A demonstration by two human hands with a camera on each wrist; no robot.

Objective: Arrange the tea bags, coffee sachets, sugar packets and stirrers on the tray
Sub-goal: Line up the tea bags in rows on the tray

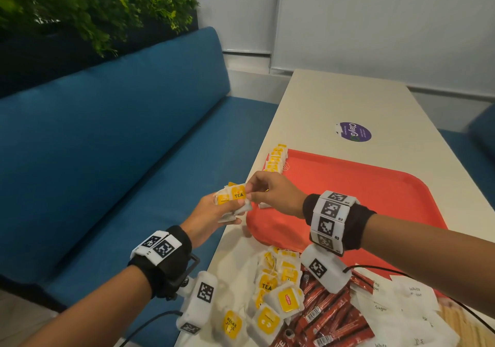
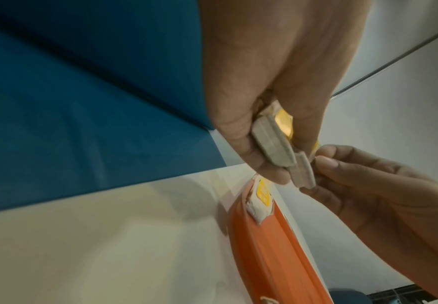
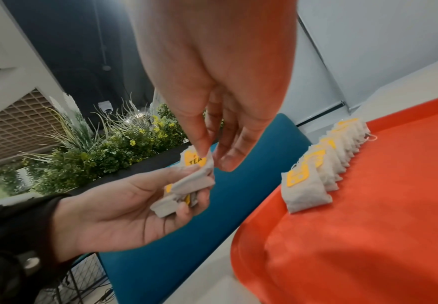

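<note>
Left hand grips small stack of tea bags off tray's left edge, over table edge. Right hand pinches top tea bag by tag end. Row of tea bags runs along tray left rim; open slot at row's near end, just right of hands. Right hand nearer.

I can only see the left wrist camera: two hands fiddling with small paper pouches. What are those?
Observer: They are tea bags; the head view shows a yellow tag reading TEA.
Operator: Is anything laid out on the orange tray yet?
Observer: Yes, the right wrist view shows a row of tea bags standing along the tray edge.
Operator: What else is waiting?
Observer: Loose tea bags, red sachets and white sugar packets lie heaped nearest the person.
</note>
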